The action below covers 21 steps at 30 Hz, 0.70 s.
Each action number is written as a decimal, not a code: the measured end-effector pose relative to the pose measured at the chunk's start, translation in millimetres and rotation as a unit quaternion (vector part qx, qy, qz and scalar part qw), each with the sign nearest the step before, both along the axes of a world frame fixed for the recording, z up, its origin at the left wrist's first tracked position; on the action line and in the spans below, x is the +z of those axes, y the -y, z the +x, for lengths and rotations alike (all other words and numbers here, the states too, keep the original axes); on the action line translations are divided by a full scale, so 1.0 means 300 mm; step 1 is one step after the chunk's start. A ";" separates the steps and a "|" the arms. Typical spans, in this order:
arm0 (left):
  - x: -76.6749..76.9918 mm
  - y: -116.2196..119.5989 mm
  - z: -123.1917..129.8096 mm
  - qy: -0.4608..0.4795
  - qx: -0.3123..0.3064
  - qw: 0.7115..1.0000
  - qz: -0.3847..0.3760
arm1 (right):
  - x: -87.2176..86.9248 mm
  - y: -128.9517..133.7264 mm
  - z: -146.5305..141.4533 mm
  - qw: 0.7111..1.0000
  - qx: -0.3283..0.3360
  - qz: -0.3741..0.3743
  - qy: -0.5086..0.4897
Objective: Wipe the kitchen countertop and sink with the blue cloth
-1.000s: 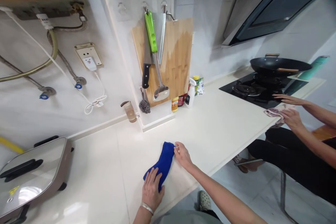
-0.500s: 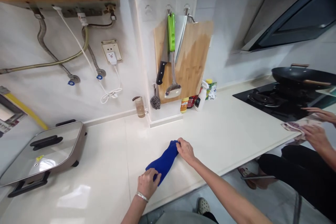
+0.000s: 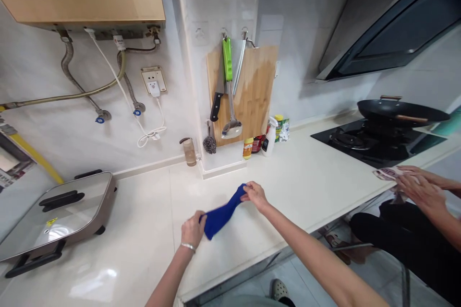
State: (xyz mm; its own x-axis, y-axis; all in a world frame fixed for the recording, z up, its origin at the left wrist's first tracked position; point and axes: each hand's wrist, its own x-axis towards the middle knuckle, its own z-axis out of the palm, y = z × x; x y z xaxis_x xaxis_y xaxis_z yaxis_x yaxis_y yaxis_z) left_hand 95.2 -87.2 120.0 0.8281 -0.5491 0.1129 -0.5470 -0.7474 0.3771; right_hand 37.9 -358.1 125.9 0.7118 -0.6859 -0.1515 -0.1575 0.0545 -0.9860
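A blue cloth (image 3: 224,216), folded into a long narrow strip, stretches between my hands over the white countertop (image 3: 288,187). My left hand (image 3: 192,229), with a silver bracelet at the wrist, pinches its near left corner. At the far right end, my right hand (image 3: 255,195) grips the cloth between thumb and fingers. The cloth's middle sags towards the counter; whether it touches there I cannot tell.
An electric pan with a glass lid (image 3: 79,211) stands at the left. A cutting board (image 3: 257,91) hangs on the wall above a spray bottle (image 3: 269,136). At the right are a wok (image 3: 399,110) on the stove and a co-worker's hands (image 3: 421,187) with a patterned cloth.
My left hand has moved up and left, now pinching the cloth's corner. The cloth is pulled tighter and partly lifted. The head view has tilted up, and the co-worker's hands have come together.
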 end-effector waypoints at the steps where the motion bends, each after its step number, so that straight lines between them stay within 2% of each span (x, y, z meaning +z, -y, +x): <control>1: 0.039 0.020 0.033 0.007 0.007 1.000 -0.014 | 0.025 0.029 0.015 1.000 -0.011 0.003 0.013; 4: 0.131 0.099 0.091 0.030 0.008 0.998 -0.053 | 0.092 0.114 0.044 0.998 -0.039 -0.008 0.050; 7: 0.154 0.167 0.073 0.034 -0.013 0.997 -0.069 | 0.103 0.173 0.013 0.996 -0.051 -0.046 0.054; 9: 0.128 0.185 0.039 0.017 -0.042 0.997 -0.061 | 0.064 0.193 -0.052 0.995 -0.049 -0.082 0.023; 12: 0.071 0.167 0.001 -0.026 -0.087 0.995 -0.034 | -0.033 0.209 -0.191 0.985 -0.026 -0.158 -0.065; 14: 0.063 0.138 -0.004 -0.050 -0.096 0.994 -0.027 | -0.091 0.213 -0.274 0.967 -0.010 -0.225 -0.119; 15: 0.079 0.124 -0.003 -0.057 -0.093 0.994 -0.027 | -0.111 0.211 -0.301 0.956 -0.002 -0.261 -0.137; 16: 0.108 0.111 -0.004 -0.062 -0.090 0.993 -0.041 | -0.126 0.206 -0.315 0.944 0.007 -0.295 -0.149; 18: 0.207 0.097 -0.021 -0.062 -0.093 0.988 -0.106 | -0.142 0.179 -0.300 0.921 0.032 -0.354 -0.160; 19: 0.271 0.096 -0.041 -0.059 -0.103 0.968 -0.220 | -0.148 0.156 -0.272 0.911 0.048 -0.378 -0.161; 21: 0.407 0.103 -0.106 -0.011 -0.132 0.897 -0.421 | -0.161 0.091 -0.196 0.893 0.081 -0.414 -0.155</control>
State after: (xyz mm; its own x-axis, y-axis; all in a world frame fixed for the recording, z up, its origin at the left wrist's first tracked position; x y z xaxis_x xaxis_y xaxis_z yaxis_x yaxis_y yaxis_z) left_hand 63.2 -118.0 242.2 0.6890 -0.4544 0.5646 -0.6483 -0.0383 0.7604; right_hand -20.7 -385.4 77.6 0.8239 -0.5457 0.1528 -0.3700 -0.7223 -0.5843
